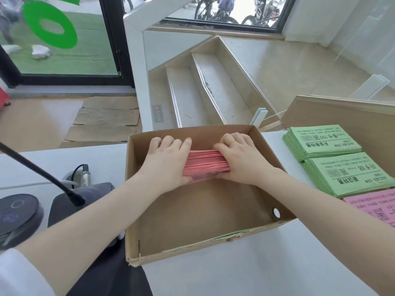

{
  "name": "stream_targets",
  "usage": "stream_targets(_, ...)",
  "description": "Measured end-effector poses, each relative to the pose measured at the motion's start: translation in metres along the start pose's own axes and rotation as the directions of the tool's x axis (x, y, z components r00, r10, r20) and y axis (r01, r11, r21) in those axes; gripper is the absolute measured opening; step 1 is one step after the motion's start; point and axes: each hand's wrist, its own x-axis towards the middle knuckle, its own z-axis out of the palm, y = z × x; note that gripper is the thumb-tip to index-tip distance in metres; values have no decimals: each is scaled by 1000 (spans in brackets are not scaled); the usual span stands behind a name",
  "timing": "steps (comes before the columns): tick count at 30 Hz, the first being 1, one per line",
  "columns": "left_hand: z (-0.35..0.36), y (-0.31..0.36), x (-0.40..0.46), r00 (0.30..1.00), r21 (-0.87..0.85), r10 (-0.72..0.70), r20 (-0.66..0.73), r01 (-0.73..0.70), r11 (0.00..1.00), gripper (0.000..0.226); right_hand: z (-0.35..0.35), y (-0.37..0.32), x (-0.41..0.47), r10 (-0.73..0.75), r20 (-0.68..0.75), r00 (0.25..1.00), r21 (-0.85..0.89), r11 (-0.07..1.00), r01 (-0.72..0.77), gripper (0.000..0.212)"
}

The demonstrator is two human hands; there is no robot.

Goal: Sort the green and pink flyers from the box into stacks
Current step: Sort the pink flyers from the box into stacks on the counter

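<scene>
An open cardboard box (205,212) sits on the white counter. Inside it, near the far wall, a thick bundle of pink flyers (205,165) stands on edge. My left hand (166,161) grips the bundle's left end and my right hand (241,159), wearing a ring, grips its right end, fingers curled over the top. Right of the box lie two stacks of green flyers, the far green stack (320,142) and the near green stack (348,174). A pink stack (374,206) lies in front of them at the frame's right edge.
A gooseneck microphone (42,174) and dark round devices (17,212) stand left of the box. A wooden panel (346,116) rises behind the green stacks. Beyond the counter's far edge, stairs (203,90) drop away. Bare counter (256,263) lies in front of the box.
</scene>
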Motion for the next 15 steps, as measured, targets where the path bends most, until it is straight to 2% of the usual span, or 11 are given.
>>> stream_targets(4, -5, 0, 3, 996, -66, 38, 76, -33, 997, 50, -11, -4, 4, -16, 165, 986, 129, 992, -6, 54)
stream_targets(7, -20, -9, 16, 985, -137, 32, 167, -9, 990, 52, -29, 3, 22, -4, 296, 955, 129, 991, -36, 51)
stream_targets(11, -37, -21, 30, 925, -310, 51, 376, 74, 948, 58, -37, 13, 38, 10, 442, 897, 256, 957, -137, 53)
stream_targets(15, -31, -26, 34, 928, -351, 73, 364, 65, 934, 62, -39, 10, 47, 5, 456, 890, 286, 946, -152, 52)
